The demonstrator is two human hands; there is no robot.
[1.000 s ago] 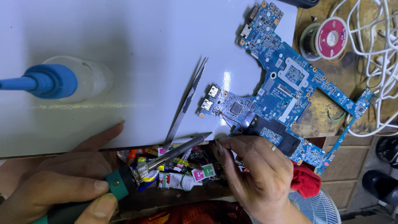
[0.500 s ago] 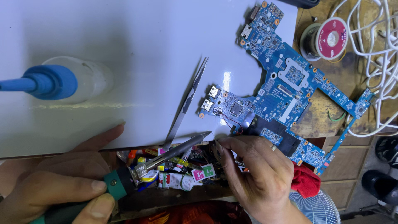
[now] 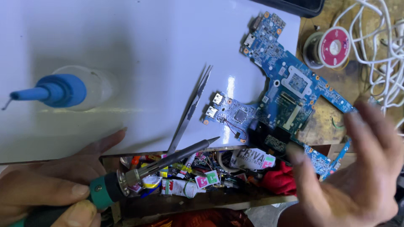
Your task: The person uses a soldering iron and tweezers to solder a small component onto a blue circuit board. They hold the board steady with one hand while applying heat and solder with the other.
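The soldering iron (image 3: 139,172) lay low in the view, its green and black handle wrapped in the left hand (image 3: 46,189), whose grip was clenched around it with thumb and fingers pressing the handle. Its dark metal shaft slanted up and to the right, and the tip stopped just short of the lower edge of the blue circuit board (image 3: 282,92), near a thin red and black wire pair on the board. The board rested on the white tabletop (image 3: 126,42), running diagonally from the upper middle toward the lower right, with two silver ports at its left end. The right hand (image 3: 357,168) hovered blurred over the board's lower right corner, fingers spread and the grip released, holding nothing. A pair of metal tweezers (image 3: 191,107) lay on the tabletop just left of the board, slanting like the iron's shaft. Below the tabletop's edge sat an open tray (image 3: 189,185) crowded with small tubes and labelled packets. A clear bottle with a blue nozzle cap (image 3: 63,89) stood at the left, well apart. At the upper right lay a spool of solder wire (image 3: 332,46) beside white cables (image 3: 385,38).
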